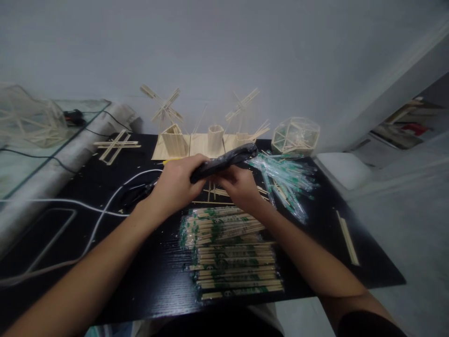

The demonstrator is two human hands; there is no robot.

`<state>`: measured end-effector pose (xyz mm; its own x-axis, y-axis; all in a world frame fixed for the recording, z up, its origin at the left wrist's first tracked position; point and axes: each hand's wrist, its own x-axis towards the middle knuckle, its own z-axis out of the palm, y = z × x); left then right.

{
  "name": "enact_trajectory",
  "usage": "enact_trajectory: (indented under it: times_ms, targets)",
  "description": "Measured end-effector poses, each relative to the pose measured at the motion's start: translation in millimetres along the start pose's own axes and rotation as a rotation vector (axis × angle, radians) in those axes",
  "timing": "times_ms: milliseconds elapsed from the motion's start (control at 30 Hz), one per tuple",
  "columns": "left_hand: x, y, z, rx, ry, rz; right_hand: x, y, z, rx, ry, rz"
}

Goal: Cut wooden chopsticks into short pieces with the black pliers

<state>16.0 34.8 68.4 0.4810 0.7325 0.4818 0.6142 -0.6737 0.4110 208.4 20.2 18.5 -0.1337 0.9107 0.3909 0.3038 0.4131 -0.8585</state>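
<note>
Forearms (pixel 115 255) flank wrapped chopsticks (pixel 235 264); left hand (pixel 179 181) clasps a black tool (pixel 226 163) (right hand (pixel 242 188) below, grip hidden: cannot tell).

Chopstick packets (pixel 238 269) lie on the table (pixel 375 269), wrappers (pixel 289 180) behind to the right.

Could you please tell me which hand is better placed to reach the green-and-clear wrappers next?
Probably the right hand: it is nearer the wrappers, which lie on its side, while the left hand grips the black object farther from them.
</note>
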Motion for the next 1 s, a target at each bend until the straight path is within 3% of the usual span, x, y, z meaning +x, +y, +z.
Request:
enact_trajectory:
  times_ms: [433,833,1000]
  targets:
    - [0.6,5.2,2.8,-0.036,0.037,-0.087,-0.9,6.7,2.5,0.033,-0.111,0.01]
    - [2.0,2.5,1.8,-0.144,0.002,-0.093,-0.7,8.1,0.9,-0.135,-0.116,-0.018]
    - [1.5,-2.9,2.5,-0.205,0.028,-0.164,0.3,10.6,1.3,-0.174,-0.166,-0.024]
